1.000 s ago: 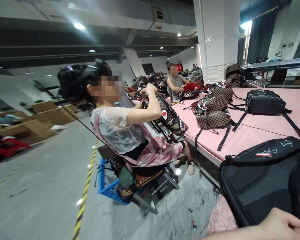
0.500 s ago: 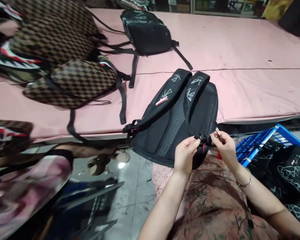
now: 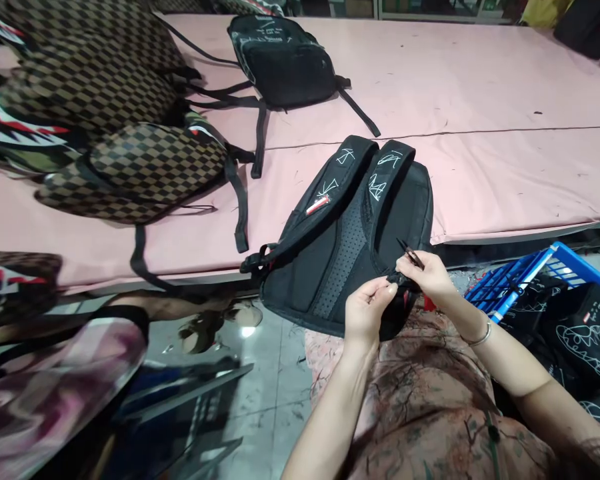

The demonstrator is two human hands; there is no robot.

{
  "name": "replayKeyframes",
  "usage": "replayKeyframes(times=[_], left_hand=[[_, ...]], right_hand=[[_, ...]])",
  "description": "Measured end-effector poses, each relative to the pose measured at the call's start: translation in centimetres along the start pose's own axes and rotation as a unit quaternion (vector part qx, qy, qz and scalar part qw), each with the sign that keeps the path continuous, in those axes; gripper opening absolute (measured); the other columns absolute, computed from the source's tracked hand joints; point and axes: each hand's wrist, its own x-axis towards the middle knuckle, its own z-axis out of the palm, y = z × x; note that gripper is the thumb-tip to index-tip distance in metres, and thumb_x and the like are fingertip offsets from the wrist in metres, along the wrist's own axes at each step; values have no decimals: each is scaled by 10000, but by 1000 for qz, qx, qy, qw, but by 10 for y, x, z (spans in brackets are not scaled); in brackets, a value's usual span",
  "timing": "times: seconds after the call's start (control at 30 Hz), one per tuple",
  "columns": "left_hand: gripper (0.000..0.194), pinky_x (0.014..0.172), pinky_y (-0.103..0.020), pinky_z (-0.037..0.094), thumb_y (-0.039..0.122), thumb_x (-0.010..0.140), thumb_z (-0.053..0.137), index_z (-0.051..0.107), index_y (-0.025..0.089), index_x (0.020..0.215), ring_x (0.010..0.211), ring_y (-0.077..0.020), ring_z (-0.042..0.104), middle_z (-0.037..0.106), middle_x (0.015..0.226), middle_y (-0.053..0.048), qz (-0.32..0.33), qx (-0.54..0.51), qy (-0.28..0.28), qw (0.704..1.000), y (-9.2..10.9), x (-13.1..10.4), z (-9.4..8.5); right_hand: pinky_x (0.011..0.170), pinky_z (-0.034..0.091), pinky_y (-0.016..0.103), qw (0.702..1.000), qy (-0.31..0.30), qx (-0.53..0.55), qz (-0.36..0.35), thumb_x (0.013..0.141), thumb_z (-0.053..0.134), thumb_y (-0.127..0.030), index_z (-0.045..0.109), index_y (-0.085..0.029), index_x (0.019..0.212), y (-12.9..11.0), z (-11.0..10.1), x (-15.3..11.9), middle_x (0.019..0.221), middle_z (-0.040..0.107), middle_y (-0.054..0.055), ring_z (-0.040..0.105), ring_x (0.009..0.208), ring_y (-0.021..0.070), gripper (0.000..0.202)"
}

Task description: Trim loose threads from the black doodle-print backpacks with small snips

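A black backpack (image 3: 345, 260) lies with its straps up, partly on the table edge and partly over my lap. White scribbles and a red-and-white tag mark its shoulder straps. My left hand (image 3: 370, 303) is closed in a pinch at the lower strap end; what lies between its fingertips is too small to name. Close beside it, my right hand (image 3: 427, 275) grips small dark snips (image 3: 411, 255), their tips pointing up and left over the bag. The fingers of that hand also touch the bunched black strap.
A pink-covered table (image 3: 470, 87) stretches ahead. Checkered backpacks (image 3: 155, 167) pile at left, and another black backpack (image 3: 293, 67) lies farther back. A blue crate (image 3: 580, 267) with black bags stands at right. Another person's patterned clothing (image 3: 75, 373) shows at lower left.
My right hand has moved left and slightly up, closer to my left hand, and the snips now show above the bag. My left hand has shifted slightly left and down. The view has shifted a little.
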Motion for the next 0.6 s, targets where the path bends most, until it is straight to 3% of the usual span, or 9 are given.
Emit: replayKeyframes(times=[0.13, 0.27, 0.43, 0.6], left_hand=[[213, 424, -166, 185, 251, 539, 774, 663, 100, 641, 442, -15, 272, 422, 478, 60, -42, -32, -18, 998, 3, 3, -4], [218, 426, -164, 189, 226, 554, 761, 674, 83, 693, 456, -12, 264, 421, 509, 49, -58, -40, -24, 997, 5, 5, -6], [166, 430, -168, 230, 140, 565, 684, 668, 65, 712, 459, -27, 287, 366, 482, 54, -75, -96, -30, 992, 5, 7, -7], [148, 430, -172, 234, 119, 570, 602, 656, 57, 693, 472, -40, 295, 342, 485, 47, -95, -127, -46, 986, 6, 8, -7]], right_hand=[[557, 428, 228, 998, 53, -36, -16, 781, 550, -394, 584, -164, 783, 11, -7, -5, 683, 581, 7, 524, 616, 123, 233], [660, 459, 276, 978, 100, -156, -94, 822, 514, -310, 576, -205, 958, 19, -23, -22, 846, 611, 36, 562, 745, 160, 183], [728, 453, 366, 930, 63, -249, -264, 852, 502, -276, 600, -213, 938, 26, -45, -30, 814, 635, 61, 579, 798, 210, 145], [735, 444, 361, 914, 15, -280, -294, 880, 466, -330, 607, -213, 955, 30, -49, -27, 841, 653, 65, 587, 800, 203, 198]])
